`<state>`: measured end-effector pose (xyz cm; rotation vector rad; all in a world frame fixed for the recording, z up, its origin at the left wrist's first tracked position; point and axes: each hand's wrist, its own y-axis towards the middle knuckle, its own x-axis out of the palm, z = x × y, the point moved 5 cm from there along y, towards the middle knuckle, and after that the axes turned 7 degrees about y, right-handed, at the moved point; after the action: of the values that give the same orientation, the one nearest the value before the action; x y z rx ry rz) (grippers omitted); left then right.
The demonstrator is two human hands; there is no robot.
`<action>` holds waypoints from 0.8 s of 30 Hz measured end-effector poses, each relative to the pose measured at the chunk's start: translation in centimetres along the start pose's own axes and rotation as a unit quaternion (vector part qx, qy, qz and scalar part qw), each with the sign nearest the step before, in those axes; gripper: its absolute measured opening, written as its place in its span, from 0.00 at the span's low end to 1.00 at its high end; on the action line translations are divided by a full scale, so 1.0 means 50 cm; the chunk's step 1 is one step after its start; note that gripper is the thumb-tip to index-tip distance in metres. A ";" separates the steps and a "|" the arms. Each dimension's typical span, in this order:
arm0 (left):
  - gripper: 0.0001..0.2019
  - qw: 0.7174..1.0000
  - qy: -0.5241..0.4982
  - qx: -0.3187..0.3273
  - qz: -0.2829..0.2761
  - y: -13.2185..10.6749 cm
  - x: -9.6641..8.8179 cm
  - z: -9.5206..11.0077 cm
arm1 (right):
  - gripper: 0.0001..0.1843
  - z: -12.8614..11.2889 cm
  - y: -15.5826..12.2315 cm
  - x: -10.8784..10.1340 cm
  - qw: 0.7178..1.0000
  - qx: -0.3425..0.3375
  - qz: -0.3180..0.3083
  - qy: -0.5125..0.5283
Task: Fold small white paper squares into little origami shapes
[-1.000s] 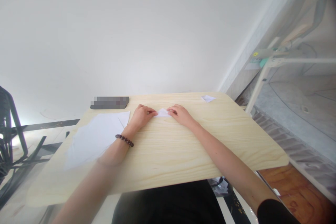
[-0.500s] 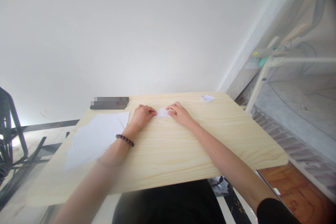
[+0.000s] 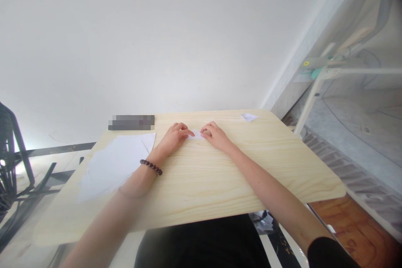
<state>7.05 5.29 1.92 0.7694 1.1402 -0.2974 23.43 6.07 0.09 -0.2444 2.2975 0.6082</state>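
The small paper (image 3: 196, 135) lies on the counter (image 3: 251, 180) at the centre of the frame, between the two hands, its long axis running left to right and its low peak towards the top of the frame. Neither hand is clearly nearer: the left hand (image 3: 177, 137) meets the left end, one digit stretched over it, the others curled; the right hand (image 3: 215, 136) meets the right end with thumb and finger bent close together. Whether either pinches the paper or only presses it, I cannot tell. The relation that matters, I judge, is this line-up: hand, paper, hand, along one crosswise line, so each end has its own hand.
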 end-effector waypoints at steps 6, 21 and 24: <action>0.22 0.998 0.019 0.064 -0.018 0.002 -0.003 0.027 | 0.07 0.001 0.002 0.002 1.000 -0.002 -0.001 0.002; 0.24 0.995 0.033 0.086 -0.028 0.002 0.006 0.021 | 0.07 0.002 0.005 0.001 1.000 -0.013 0.000 0.007; 0.23 0.996 0.027 0.080 -0.020 0.003 0.008 0.015 | 0.07 0.002 0.005 0.002 1.000 -0.014 0.000 0.007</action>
<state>7.82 4.93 1.76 0.9006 1.1935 -0.4071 23.36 6.32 0.04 -0.2633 2.3043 0.6405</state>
